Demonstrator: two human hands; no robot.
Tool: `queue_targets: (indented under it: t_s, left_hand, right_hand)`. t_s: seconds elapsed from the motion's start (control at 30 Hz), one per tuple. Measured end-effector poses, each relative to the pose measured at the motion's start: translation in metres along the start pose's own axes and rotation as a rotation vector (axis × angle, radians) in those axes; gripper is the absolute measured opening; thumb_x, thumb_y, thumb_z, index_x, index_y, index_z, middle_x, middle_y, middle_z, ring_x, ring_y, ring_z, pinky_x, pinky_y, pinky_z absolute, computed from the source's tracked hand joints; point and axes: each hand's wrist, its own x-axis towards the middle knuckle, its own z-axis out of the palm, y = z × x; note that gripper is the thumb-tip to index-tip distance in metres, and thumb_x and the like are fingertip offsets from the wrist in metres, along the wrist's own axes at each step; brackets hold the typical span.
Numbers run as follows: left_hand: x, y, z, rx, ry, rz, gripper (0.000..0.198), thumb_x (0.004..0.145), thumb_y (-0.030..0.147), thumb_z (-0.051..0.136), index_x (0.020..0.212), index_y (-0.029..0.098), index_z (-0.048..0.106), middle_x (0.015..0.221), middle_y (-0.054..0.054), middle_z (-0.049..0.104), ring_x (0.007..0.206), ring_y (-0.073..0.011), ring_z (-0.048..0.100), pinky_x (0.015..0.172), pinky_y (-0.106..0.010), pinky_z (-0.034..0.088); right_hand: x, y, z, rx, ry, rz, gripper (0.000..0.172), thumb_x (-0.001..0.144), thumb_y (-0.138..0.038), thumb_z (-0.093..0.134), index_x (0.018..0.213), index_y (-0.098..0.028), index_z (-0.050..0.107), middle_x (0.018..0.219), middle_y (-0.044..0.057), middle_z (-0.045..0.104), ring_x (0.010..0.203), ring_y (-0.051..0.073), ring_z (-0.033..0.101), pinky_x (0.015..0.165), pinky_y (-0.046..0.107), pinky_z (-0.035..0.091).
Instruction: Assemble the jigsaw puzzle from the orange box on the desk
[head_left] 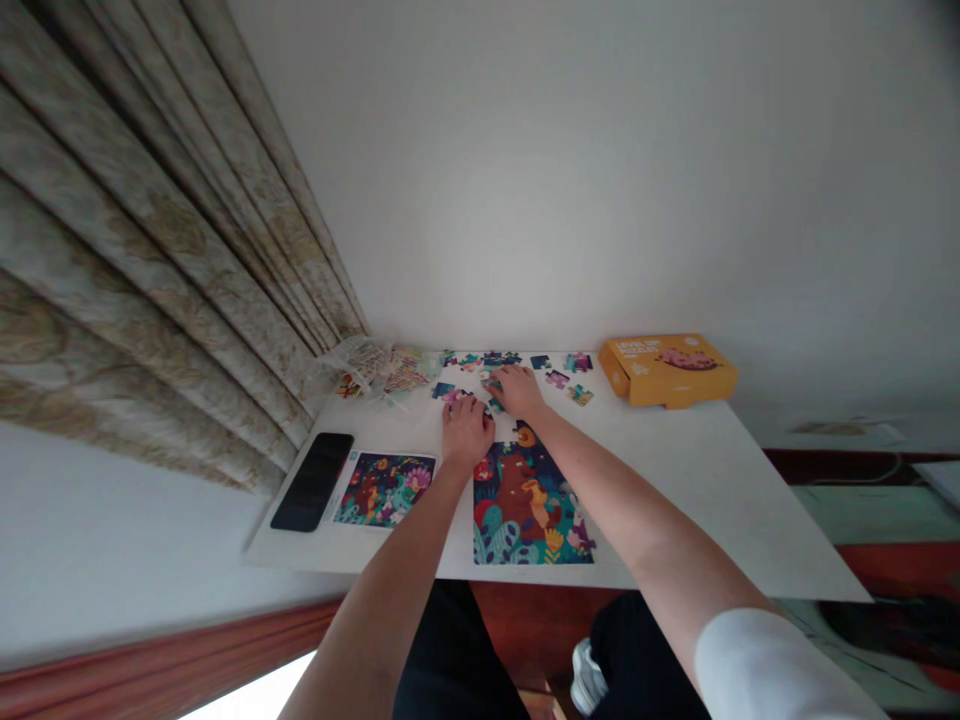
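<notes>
A partly assembled jigsaw puzzle (517,510) with a brown bear lies on the white table in front of me. Just beyond its top left corner, my left hand (469,432) rests palm down, fingers apart and touching a purple puzzle piece (453,397). My right hand (516,390) reaches farther, over the loose pieces, its fingers bent around a puzzle piece (492,383) that they partly cover. Behind the hands lie several loose pieces (501,358). To the right are a pink-purple piece (557,379) and a yellow-green piece (580,395).
A reference picture card (384,488) and a black phone (313,482) lie on the left of the white table (675,470). Behind them sits a clear plastic bag (364,362). An orange puzzle box (667,370) stands at the back right, near the wall. Curtains (172,240) hang at left.
</notes>
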Motion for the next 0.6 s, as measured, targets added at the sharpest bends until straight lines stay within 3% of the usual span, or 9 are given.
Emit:
queue_targets:
  t_s: [0.17,0.43,0.53,0.6]
  left_hand:
    - [0.001,-0.002,0.004,-0.031,0.018,0.024,0.02,0.091,0.016,0.059,0.107,0.018,0.069,0.129,-0.014,0.068,0.128,-0.0296,0.06,0.115,-0.046,0.044]
    - [0.002,-0.006,0.009,-0.15,-0.02,0.091,0.026,0.091,0.01,0.054,0.111,0.019,0.068,0.138,-0.012,0.064,0.13,-0.0235,0.06,0.113,-0.035,0.048]
    - [0.001,-0.005,0.003,-0.141,-0.012,0.102,0.028,0.091,0.011,0.054,0.114,0.019,0.068,0.138,-0.012,0.065,0.132,-0.025,0.058,0.118,-0.039,0.042]
    - [0.001,-0.003,-0.003,-0.102,0.017,0.038,0.03,0.09,0.014,0.056,0.118,0.019,0.066,0.138,-0.014,0.065,0.133,-0.029,0.057,0.12,-0.046,0.037]
  right_hand:
    - [-0.006,0.017,-0.003,0.002,0.058,0.08,0.034,0.102,-0.035,0.058,0.129,-0.018,0.065,0.123,0.017,0.07,0.119,0.033,0.061,0.1,0.043,0.047]
    - [-0.021,0.045,-0.001,0.211,0.207,0.162,0.029,0.099,-0.032,0.062,0.123,-0.016,0.065,0.119,0.015,0.071,0.11,0.029,0.065,0.097,0.04,0.05]
    - [-0.033,0.057,0.001,0.256,0.241,0.179,0.028,0.098,-0.034,0.061,0.119,-0.016,0.066,0.118,0.014,0.07,0.111,0.029,0.065,0.099,0.04,0.049]
    - [-0.042,0.064,0.003,0.261,0.228,0.16,0.026,0.098,-0.036,0.061,0.116,-0.018,0.067,0.116,0.013,0.07,0.113,0.029,0.063,0.101,0.042,0.048]
